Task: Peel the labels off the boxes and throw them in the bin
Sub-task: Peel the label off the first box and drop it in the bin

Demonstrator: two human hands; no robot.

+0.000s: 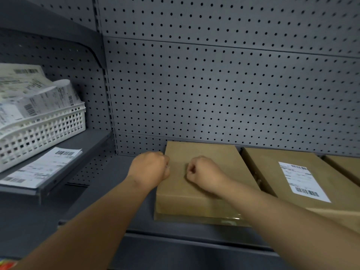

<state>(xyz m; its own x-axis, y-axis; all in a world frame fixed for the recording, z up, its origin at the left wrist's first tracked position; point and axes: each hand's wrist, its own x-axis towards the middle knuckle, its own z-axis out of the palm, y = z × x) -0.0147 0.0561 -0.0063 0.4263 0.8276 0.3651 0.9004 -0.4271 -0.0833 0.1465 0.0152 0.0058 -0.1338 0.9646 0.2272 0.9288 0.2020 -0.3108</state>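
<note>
A brown cardboard box (204, 197) with no label on its top lies flat on the dark shelf (116, 191). My left hand (150, 169) is curled into a fist against the box's left edge, and I see nothing in it. My right hand (202, 172) is also a fist, resting on the box top with nothing visible in it. To the right lies a second brown box (268, 172) carrying a white barcode label (303, 181). A third box (346, 166) shows at the far right edge.
A white lattice basket (44, 131) heaped with peeled labels (29, 90) stands on a side shelf at left. A loose label sheet (42, 168) lies in front of it. Grey pegboard (214, 84) backs the shelves.
</note>
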